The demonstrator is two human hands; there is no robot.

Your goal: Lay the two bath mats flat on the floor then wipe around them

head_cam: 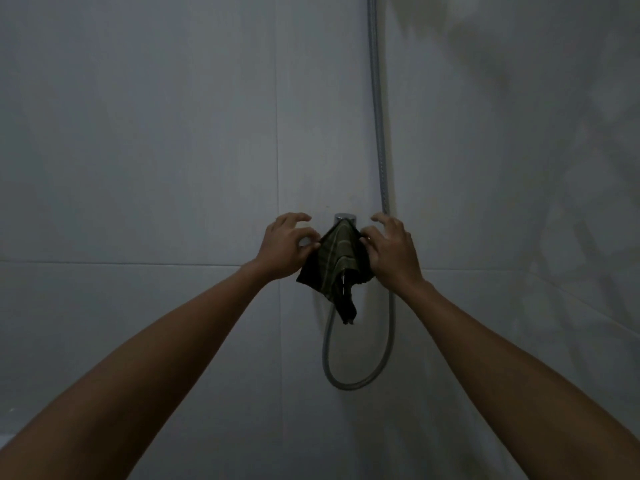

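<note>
Dark striped cloth [337,263], draped on chrome wall fitting [345,217], pinched by left hand [289,245] and right hand [391,252] (mats and floor unseen, progress unjudgeable).

A dim home bathroom or shower stall: large grey wall tiles [138,133], looping shower hose [381,140], chrome wall fitting [345,217].

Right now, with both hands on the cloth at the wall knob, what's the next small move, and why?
Probably lift the cloth up and off the knob. It hangs draped from the knob, the left hand and right hand pinch its two edges, and no mats or floor are in view yet.
</note>
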